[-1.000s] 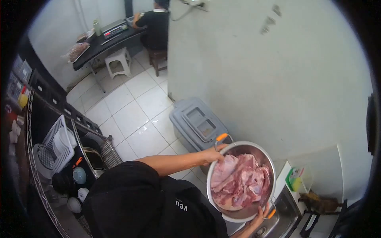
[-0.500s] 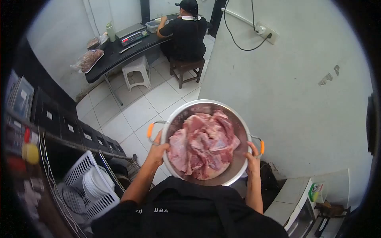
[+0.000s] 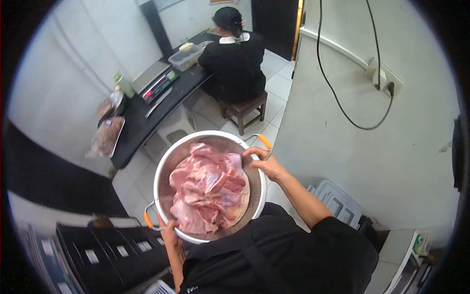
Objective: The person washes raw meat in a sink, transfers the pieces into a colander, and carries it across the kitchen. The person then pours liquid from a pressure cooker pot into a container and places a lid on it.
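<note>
Both my hands carry a round metal colander (image 3: pixel 162 169) with orange-gripped wire handles in front of my body. Large pieces of raw meat (image 3: pixel 208 188), pink with pale fat, are heaped inside it. My left hand (image 3: pixel 171 236) is closed on the rim at the lower left, beside one handle. At the upper right my right hand (image 3: pixel 267 165) grips the rim by the other handle, thumb over the edge. The fingers under the colander are hidden.
Ahead, a person (image 3: pixel 235 63) sits on a brown stool (image 3: pixel 245 110) at a black table (image 3: pixel 183 88). On it are a scale (image 3: pixel 159 87), a knife (image 3: pixel 158 103), a plastic tub (image 3: pixel 186 59) and bagged meat (image 3: pixel 107 137). A grey-lidded bin (image 3: pixel 338 201) stands at right, below hanging cables (image 3: pixel 338 105).
My view has turned and come nearer the black table and the seated person. The colander has swung left and tilted, my right hand now higher than my left. Both hands keep their hold.
</note>
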